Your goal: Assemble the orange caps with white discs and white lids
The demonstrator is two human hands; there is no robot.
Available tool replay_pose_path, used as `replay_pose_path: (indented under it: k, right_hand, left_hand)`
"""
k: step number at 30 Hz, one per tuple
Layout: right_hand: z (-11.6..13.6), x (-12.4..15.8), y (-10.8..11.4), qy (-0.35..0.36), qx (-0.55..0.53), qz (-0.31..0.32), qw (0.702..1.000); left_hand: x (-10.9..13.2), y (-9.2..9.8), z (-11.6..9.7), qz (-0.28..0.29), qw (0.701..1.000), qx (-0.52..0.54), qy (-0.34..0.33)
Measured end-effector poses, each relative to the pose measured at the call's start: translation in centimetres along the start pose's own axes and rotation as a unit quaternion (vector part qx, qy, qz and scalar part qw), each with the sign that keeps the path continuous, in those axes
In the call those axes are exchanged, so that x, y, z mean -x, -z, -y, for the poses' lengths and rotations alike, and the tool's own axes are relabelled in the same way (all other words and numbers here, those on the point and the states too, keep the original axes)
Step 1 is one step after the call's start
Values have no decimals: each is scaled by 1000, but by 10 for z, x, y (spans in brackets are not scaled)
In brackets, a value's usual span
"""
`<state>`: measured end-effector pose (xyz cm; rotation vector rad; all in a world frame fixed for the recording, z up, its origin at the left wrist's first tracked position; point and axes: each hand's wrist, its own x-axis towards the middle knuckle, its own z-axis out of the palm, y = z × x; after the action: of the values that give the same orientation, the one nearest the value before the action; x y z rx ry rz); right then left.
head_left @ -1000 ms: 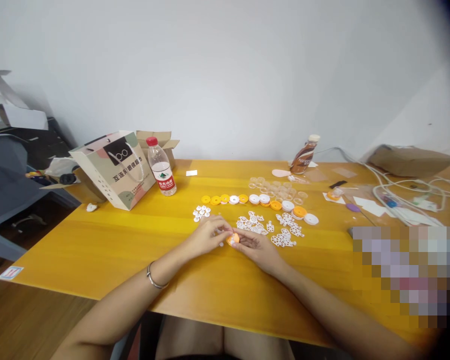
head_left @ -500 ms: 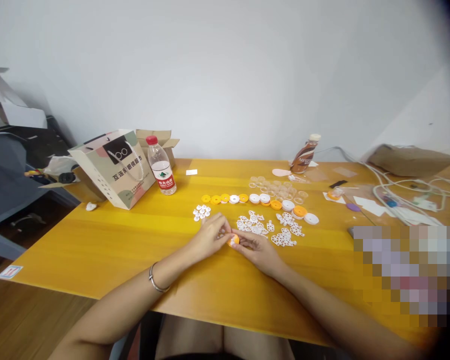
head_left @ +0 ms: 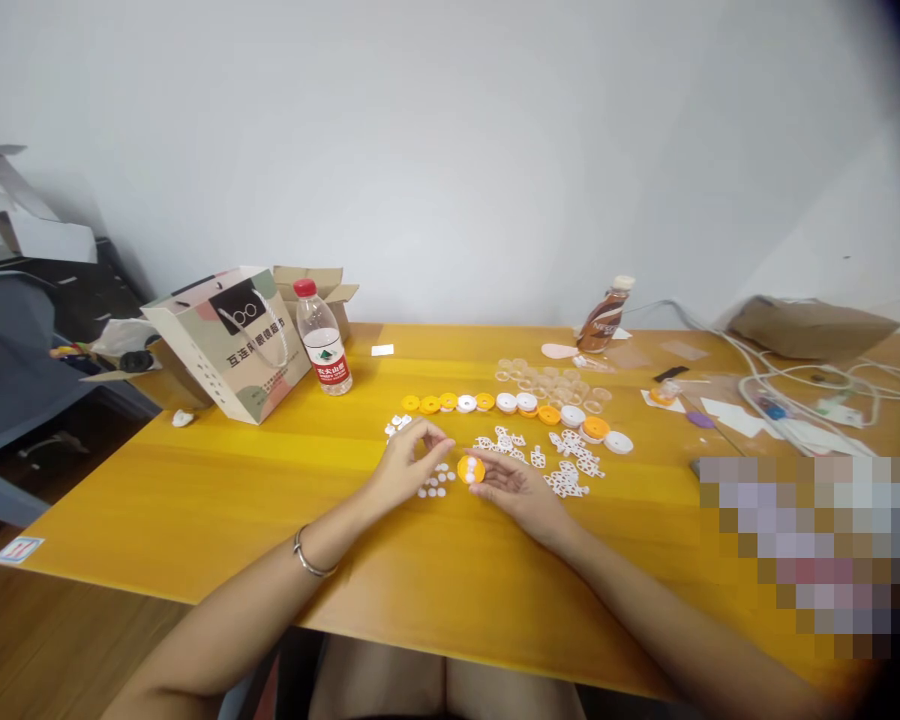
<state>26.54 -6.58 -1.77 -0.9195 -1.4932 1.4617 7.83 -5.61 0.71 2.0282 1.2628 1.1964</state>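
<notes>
My right hand (head_left: 521, 492) grips a small round orange disc (head_left: 463, 476) by its edge. White round pieces show on the disc's face, too small to make out further. Just left of it is my left hand (head_left: 411, 462), thumb and fingers apart, with nothing visible between them. Under and beside that hand lie small white discs (head_left: 441, 480). More white caps (head_left: 394, 428) are partly hidden behind its fingers. White spoked, wheel-like plastic parts (head_left: 568, 483) are scattered beyond my right hand. Behind them runs a row of orange and white round discs (head_left: 548, 415).
Clear plastic rings (head_left: 562, 385) sit behind the row. A water bottle (head_left: 326, 350), a paper bag (head_left: 244, 355) and a cardboard box (head_left: 337, 290) stand at the back left. At the back right are a brown drink bottle (head_left: 604, 318), cables (head_left: 757, 380) and a brown package (head_left: 810, 328).
My left hand has come off the orange disc and moved left, its fingers parting. The disc stays in my right hand, its face with white pieces now showing. Small white discs have come into view.
</notes>
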Motion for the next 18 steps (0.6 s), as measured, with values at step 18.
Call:
replay_pose_path:
  k: [18]
  right_hand:
    - [-1,0,2,41,-9,-61,997]
  left_hand:
    - [-110,-72,10,168,960,-219,-45]
